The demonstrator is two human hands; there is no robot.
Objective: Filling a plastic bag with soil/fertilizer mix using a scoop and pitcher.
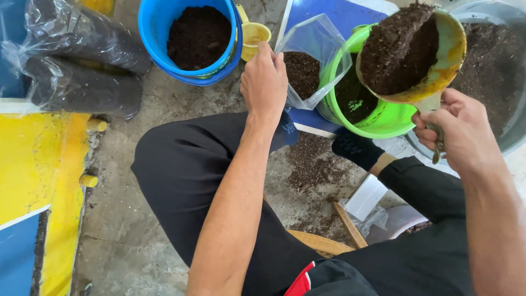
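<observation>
Head view looked down on a seated person's two bare hands. At right of centre, the right hand (463,131) was clenched around the handle of a green scoop (416,52), which it held tilted and heaped with dark soil above the rim of a bright green bucket (383,118). Just left of it, in the upper middle, the left hand (264,82) pinched the top edge of a clear plastic bag (307,60), holding its mouth up; the bag was partly filled with soil and leaned against the green bucket. A small yellow cup (253,35) sat just beyond the left hand's fingers, touching a blue bucket (150,33) of soil at the top of the frame. A large grey tub (512,131) of soil lay at the right edge, behind the scoop. Loose soil was scattered on the concrete floor (126,230) between the person's black-trousered legs. In the upper left, two filled plastic bags (82,66) of soil lay on their sides near a yellow and blue board (33,164).
</observation>
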